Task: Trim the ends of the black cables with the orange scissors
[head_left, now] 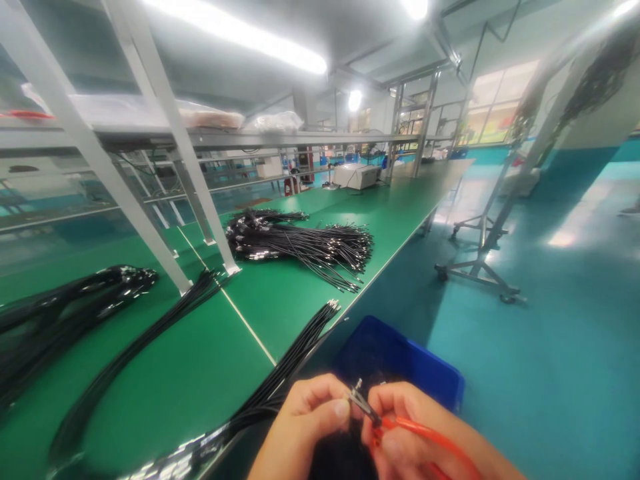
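Note:
In my right hand (405, 427) is a pair of pliers (369, 408) with red-orange handles, its dark jaws pointing up and left. My left hand (320, 407) is closed in a pinch at the jaws' tip. A small metallic end (359, 385) shows between the two hands; the left fingers hide most of what they pinch. To the left of my hands, a bundle of black cables (300, 340) with pale metallic ends lies along the bench edge.
On the green bench (240, 320) lie a large heap of black cables (320, 243) and more bundles (75, 300) at left. Metal posts (200, 153) rise from it. Below the edge is a blue bin (425, 367). A wheeled rack (480, 260) stands right; a white box (357, 175) sits farther back.

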Demonstrator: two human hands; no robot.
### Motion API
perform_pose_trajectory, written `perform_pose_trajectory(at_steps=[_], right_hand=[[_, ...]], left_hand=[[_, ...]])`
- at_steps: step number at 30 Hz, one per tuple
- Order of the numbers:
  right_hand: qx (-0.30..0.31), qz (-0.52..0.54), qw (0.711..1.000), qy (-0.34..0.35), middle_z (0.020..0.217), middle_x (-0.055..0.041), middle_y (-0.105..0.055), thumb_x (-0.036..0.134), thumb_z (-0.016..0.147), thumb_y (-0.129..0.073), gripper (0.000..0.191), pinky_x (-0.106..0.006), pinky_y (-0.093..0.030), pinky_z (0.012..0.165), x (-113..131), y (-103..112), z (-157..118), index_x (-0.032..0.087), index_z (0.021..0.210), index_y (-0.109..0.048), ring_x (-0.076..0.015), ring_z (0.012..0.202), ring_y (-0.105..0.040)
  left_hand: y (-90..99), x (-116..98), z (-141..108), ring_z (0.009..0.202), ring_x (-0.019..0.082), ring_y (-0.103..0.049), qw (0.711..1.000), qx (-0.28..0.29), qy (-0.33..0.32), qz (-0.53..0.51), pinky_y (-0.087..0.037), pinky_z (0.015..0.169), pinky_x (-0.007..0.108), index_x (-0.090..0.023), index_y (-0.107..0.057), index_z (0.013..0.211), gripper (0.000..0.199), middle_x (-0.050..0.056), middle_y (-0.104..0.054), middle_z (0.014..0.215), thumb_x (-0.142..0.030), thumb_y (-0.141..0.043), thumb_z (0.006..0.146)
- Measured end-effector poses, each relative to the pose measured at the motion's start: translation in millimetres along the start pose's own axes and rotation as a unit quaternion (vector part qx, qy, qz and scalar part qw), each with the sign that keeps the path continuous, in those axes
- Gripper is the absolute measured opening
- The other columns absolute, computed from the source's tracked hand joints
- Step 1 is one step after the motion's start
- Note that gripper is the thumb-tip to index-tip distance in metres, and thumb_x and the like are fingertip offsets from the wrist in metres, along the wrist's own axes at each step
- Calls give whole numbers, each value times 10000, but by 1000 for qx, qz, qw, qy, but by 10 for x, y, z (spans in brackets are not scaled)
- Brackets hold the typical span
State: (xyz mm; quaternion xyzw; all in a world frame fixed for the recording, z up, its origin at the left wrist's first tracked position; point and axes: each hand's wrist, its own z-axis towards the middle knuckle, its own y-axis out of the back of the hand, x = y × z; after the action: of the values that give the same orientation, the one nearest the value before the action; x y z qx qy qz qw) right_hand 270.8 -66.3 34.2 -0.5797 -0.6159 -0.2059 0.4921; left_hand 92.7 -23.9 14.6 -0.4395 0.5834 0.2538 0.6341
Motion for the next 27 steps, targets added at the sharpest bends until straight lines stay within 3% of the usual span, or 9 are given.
perform_pose_trajectory(at_steps=[8,12,16,17,20,24,25,27], right_hand=[[13,16,1000,-3,523,6,-679,144,529,-539,260,-150,-175,316,-79,-4,67,176,787,-542,-24,304,-364],[7,-16,1000,1,497,47,-624,224,569,-585,254,-150,-164,306,-30,-14,40,178,817,-555,-19,295,-332],[10,-95,995,2,535,54,-595,180,567,-668,218,-171,-226,370,-94,49,72,181,755,-558,-36,369,-376],[7,-97,995,30,553,57,-573,172,537,-720,238,-172,-268,419,-129,78,82,171,711,-558,-42,428,-406],[22,-94,992,77,653,41,-559,332,546,-821,376,-197,-327,528,-230,165,82,159,762,-565,-78,565,-448],[71,-24,991,109,639,50,-506,585,544,-789,562,-212,-275,488,-293,172,42,170,842,-554,-72,522,-361],[44,-7,991,125,628,52,-504,581,546,-789,547,-216,-282,491,-296,140,37,176,828,-553,-73,516,-362],[-81,5,980,180,621,44,-534,511,566,-803,462,-234,-343,520,-287,36,38,198,796,-552,-96,532,-427]], left_hand=[[0,-12,-12,630,152,-500,1000,8,-10,-7,-382,630,248,-159,-690,620,167,16,-604,623,-287,-683,726],[9,-1,-2,629,147,-495,1000,4,-8,-1,-380,624,242,-156,-691,620,176,15,-602,625,-298,-690,724],[28,12,-1,615,133,-477,1000,-4,-5,11,-378,609,228,-156,-713,654,172,4,-595,618,-317,-713,713],[31,14,-4,612,131,-475,1000,-5,-2,13,-377,602,225,-157,-719,665,174,3,-599,623,-326,-721,709],[28,21,-14,607,127,-479,1000,-4,-2,17,-378,590,220,-160,-720,679,195,3,-613,631,-353,-732,710],[-1,55,-3,609,127,-486,1000,-16,-19,8,-380,584,220,-164,-688,637,214,-1,-616,630,-360,-754,691],[-10,69,5,602,124,-481,999,-24,-23,5,-376,575,218,-165,-679,627,216,-5,-614,626,-356,-763,681],[-31,96,22,582,118,-466,999,-41,-31,4,-365,554,215,-166,-658,610,224,-12,-604,609,-350,-773,666]])
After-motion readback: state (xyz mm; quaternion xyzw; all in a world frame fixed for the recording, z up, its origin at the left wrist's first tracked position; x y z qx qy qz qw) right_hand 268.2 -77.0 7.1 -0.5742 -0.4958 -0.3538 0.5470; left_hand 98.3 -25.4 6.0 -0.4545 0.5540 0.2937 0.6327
